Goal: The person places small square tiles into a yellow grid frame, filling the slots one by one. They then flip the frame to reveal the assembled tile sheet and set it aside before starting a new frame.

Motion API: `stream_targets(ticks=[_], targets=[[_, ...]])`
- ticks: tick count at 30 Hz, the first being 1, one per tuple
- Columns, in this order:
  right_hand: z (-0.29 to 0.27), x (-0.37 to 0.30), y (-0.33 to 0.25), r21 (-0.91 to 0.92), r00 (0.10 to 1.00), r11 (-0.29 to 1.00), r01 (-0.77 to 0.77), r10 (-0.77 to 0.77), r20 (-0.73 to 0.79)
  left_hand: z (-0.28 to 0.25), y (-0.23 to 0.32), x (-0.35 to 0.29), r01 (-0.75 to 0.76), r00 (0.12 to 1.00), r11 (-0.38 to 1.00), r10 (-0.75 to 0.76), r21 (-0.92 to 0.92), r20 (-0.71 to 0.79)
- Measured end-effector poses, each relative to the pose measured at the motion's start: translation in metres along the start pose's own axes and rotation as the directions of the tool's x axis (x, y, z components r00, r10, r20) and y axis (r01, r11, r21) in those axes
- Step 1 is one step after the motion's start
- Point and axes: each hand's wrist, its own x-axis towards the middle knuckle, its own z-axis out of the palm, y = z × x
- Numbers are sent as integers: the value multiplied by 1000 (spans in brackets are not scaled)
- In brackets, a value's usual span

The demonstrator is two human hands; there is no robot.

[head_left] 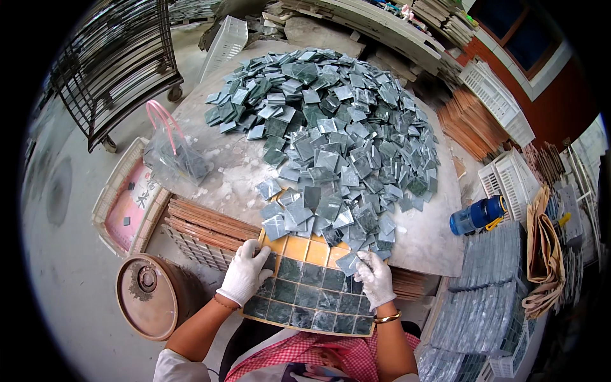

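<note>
A yellow grid tray [308, 249] lies in front of me. Its near rows hold square dark green stone tiles [312, 275], while yellow cells show farther up. My left hand [247, 274], in a white glove, grips the tray's left edge, with a dark tile close to the fingertips. My right hand [374, 278], also gloved, pinches a grey-green tile [349, 262] over the tray's upper right part. Loose tiles cover the tray's far edge, spilling from a large heap of tiles [331, 121] on the table.
The pale worktable [219, 162] bears a plastic bag [175, 159] with pink handles. At left stand a brown drum [147, 296], a shallow basket [105, 197] and a wheeled rack [114, 70]. Stacked tile sheets [487, 299] and a blue bottle [477, 215] are at right.
</note>
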Motion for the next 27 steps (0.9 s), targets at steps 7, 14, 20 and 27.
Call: stream_targets(ticks=[7, 14, 20, 27], targets=[[46, -9, -4, -500, 879, 768, 401, -476, -26, -6, 1, 1, -74, 994, 996, 70, 43, 88], [85, -6, -6, -596, 746, 549, 586, -653, 132, -14, -28, 18, -297, 927, 940, 326, -166, 186], [95, -9, -3, -599, 755, 577, 555, -652, 71, -16, -24, 17, -198, 959, 973, 218, -122, 180], [95, -13, 7, -609, 760, 575, 546, -646, 72, -17, -33, 21, -117, 988, 968, 137, -223, 76]])
